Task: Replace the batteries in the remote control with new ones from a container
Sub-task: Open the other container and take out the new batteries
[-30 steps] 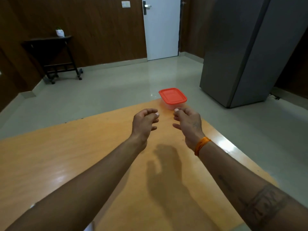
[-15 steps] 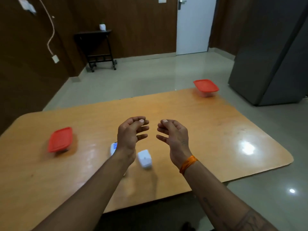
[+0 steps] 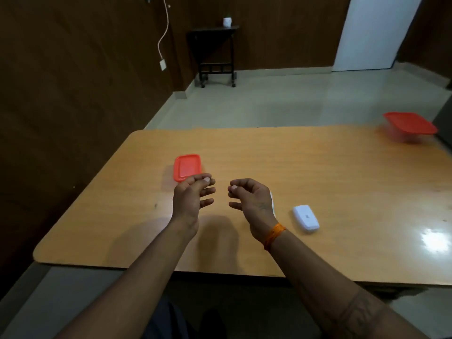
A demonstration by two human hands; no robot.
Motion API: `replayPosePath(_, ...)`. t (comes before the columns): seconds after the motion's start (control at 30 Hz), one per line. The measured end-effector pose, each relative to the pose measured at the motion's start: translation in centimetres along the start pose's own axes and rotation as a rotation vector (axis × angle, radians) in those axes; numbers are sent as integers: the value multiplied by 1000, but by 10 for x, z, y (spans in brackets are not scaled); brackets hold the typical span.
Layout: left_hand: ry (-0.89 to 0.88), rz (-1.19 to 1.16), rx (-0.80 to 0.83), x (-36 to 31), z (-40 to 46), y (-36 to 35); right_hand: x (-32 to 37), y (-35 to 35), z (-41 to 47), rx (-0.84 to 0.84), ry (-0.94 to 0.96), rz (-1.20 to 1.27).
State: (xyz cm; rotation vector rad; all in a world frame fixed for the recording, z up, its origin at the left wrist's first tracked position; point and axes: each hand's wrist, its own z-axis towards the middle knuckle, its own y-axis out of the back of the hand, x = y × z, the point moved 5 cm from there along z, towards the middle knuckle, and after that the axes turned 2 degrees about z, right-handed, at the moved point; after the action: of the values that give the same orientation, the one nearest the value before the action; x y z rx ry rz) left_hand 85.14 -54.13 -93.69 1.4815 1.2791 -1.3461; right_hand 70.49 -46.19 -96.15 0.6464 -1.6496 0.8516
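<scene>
Both hands hover above the orange wood-grain bench (image 3: 318,172), palms facing each other, neither touching anything. Left hand (image 3: 192,199): fingers loosely curled, spread apart, nothing held. Right hand (image 3: 252,200): fingers likewise half-curled and empty; an orange band (image 3: 274,234) sits on its wrist. Just beyond the left hand's fingertips, on the bench, a container with a red lid (image 3: 187,167), lid on; the hand partly overlaps its near edge in view, contact not evident. A second red-lidded container (image 3: 411,126) stands at the far right of the bench, well apart from both hands, blurred. White remote piece (image 3: 305,218) lies flat on the bench just to the right of the right wrist; whether it is the remote body or its back cover cannot be told. A thin white edge (image 3: 272,201) shows behind the right hand, mostly hidden, identity unclear. Batteries not discernible. Background: dark wood-panel wall, small dark side table (image 3: 215,52) on the pale floor, white door (image 3: 374,33).
</scene>
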Motion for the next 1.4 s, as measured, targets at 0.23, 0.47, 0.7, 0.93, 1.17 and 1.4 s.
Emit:
replayPosePath(0.23,68,69,-305,15,61,79,-18,-77,56,62,40,-304)
replayPosePath(0.47,169,120,-282,27,101,85,-25,-121,97,257,132,-816)
replayPosePath(0.7,184,69,-235,29,101,77,-22,-119,93,197,341,-1050)
replayPosePath(0.93,122,-31,-126,10,55,56,7,-64,51,59,472,-761)
replayPosePath(1.17,185,-316,210,5,-1,9,33,12,1,302,335,-421)
replayPosePath(1.4,112,-446,362,10,-24,-22,43,58,-9,367,250,-315)
